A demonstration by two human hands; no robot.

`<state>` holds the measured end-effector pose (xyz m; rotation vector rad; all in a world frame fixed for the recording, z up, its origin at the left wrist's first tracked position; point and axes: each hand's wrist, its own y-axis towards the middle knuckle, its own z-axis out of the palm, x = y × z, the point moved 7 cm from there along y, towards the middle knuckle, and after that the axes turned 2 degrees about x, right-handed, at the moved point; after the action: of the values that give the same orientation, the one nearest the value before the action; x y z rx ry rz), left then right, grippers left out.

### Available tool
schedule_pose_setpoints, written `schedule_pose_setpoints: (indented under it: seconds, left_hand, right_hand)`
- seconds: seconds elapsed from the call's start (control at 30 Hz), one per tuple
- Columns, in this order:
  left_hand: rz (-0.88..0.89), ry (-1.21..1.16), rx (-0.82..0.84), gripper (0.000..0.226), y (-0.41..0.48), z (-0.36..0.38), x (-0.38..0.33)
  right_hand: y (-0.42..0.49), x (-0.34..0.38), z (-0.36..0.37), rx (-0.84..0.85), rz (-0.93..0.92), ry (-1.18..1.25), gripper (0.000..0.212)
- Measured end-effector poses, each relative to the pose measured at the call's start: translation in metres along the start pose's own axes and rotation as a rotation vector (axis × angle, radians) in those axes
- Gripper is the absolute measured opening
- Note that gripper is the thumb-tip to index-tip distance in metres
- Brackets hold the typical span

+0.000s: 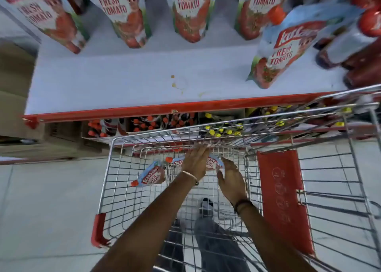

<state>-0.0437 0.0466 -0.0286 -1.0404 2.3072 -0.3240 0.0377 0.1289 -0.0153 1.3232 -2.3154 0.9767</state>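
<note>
Down inside the wire cart (111,154), seen from the head camera, both hands reach to the far end of the basket. The left hand (195,162) lies flat with straight fingers over a ketchup pouch (213,165), its fingertips up against the front wires. The right hand (231,179) is loosely spread just beside that pouch, fingers relaxed and holding nothing; whether it touches the pouch cannot be told. A printed edge with a red cap shows on the other side of the left hand, and I cannot tell whether it belongs to the same pouch. A second pouch (150,176) lies tilted on the cart bottom, well to the left of both hands.

Beyond the cart, a white shelf (123,82) with a red edge carries a row of standing pouches (127,14). Below it stand bottles with orange caps (142,124) and bottles with yellow caps (222,130). A red panel (280,189) hangs on the cart's right side.
</note>
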Motion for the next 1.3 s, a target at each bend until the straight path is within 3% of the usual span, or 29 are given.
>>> schedule_pose_setpoints:
  seconds: [0.1, 0.27, 0.43, 0.87, 1.03, 1.3]
  left_hand:
    - [0.026, 0.172, 0.093, 0.054, 0.020, 0.011, 0.001]
    - [0.088, 0.249, 0.074, 0.024, 0.044, 0.011, -0.002]
    - [0.131, 0.369, 0.040, 0.014, 0.042, -0.003, -0.016]
    - [0.227, -0.146, -0.302, 0.019, -0.065, -0.169, -0.061]
    - [0.279, -0.193, -0.323, 0.012, -0.115, -0.251, -0.084]
    - [0.283, -0.167, -0.548, 0.012, -0.160, -0.367, -0.099]
  right_hand:
    - [0.019, -0.006, 0.008, -0.011, -0.011, -0.069, 0.043]
    - [0.034, -0.026, 0.014, 0.013, 0.098, -0.137, 0.023]
    - [0.034, -0.023, -0.009, -0.036, 0.085, -0.088, 0.024]
    - [-0.040, 0.079, -0.150, -0.208, -0.238, -0.040, 0.019]
    - [-0.079, 0.145, -0.217, -0.259, -0.452, 0.073, 0.012]
    - [-0.090, 0.235, -0.297, -0.397, -0.632, 0.118, 0.015]
